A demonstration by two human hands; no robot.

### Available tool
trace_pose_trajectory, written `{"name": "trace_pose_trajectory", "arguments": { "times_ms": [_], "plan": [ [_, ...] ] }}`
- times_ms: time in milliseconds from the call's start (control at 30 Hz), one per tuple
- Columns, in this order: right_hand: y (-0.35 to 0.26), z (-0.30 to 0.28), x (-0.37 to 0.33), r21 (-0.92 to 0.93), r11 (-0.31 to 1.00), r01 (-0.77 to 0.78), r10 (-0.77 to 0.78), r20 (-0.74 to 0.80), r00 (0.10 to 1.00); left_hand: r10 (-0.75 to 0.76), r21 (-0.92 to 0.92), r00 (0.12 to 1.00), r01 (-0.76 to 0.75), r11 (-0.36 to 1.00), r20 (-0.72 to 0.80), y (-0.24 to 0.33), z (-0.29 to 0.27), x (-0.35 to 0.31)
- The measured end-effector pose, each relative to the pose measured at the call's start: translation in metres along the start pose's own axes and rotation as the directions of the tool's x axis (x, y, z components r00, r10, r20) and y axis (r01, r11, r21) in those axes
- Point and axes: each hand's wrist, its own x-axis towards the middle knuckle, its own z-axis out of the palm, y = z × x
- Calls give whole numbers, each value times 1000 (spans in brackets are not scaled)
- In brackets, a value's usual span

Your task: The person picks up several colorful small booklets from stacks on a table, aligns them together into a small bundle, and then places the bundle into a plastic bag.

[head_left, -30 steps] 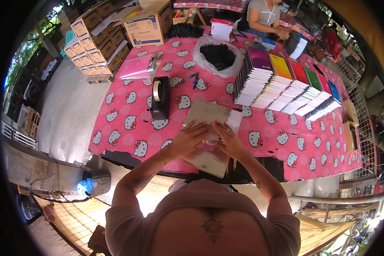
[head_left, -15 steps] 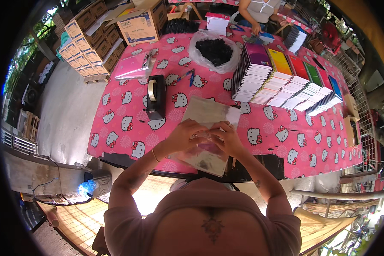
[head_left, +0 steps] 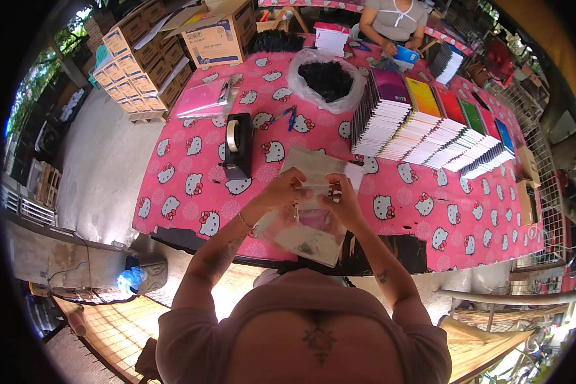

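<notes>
Reaching forward from the lower edge, both forearms angle inward so that the left hand (head_left: pixel 288 190) and the right hand (head_left: pixel 343 197) meet just above the near edge of the desk (head_left: pixel 192 160), which wears a pink cloth printed with white cat faces. The elbows are bent and spread, the wrists turned in toward each other. Between them they hold a clear plastic bag (head_left: pixel 304 227) with something pink inside; it hangs over the desk's front edge and slants down toward the person's chest. The left grip is clenched on the bag's upper edge, fingers curled over it; the right grip pinches the same edge just beside it, thumb and fingers closed. A second flat clear sleeve (head_left: pixel 313 161) lies on the cloth just beyond the hands. To the left of the hands stands a black tape dispenser (head_left: pixel 237 146), near but apart. Further right, fanned stacks of notebooks (head_left: pixel 429 128) with coloured covers run across the desk. A clear sack of dark items (head_left: pixel 326 80) sits beyond them, and cardboard boxes (head_left: pixel 214 32) stand at the far left corner. Another person (head_left: pixel 393 19) sits at the far side.
</notes>
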Motion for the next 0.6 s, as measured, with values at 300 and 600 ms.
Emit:
{"name": "trace_pose_trajectory", "arguments": {
  "times_ms": [300,600],
  "plan": [
    [-2,11,-6,-17,1000,1,-2,-44,999,-500,-510,783,280,814,-368,-94,-145,-31],
    [4,6,-9,-14,1000,-27,27,-52,998,-298,-564,669,-219,797,-681,-88,-93,-27]
  ]
}}
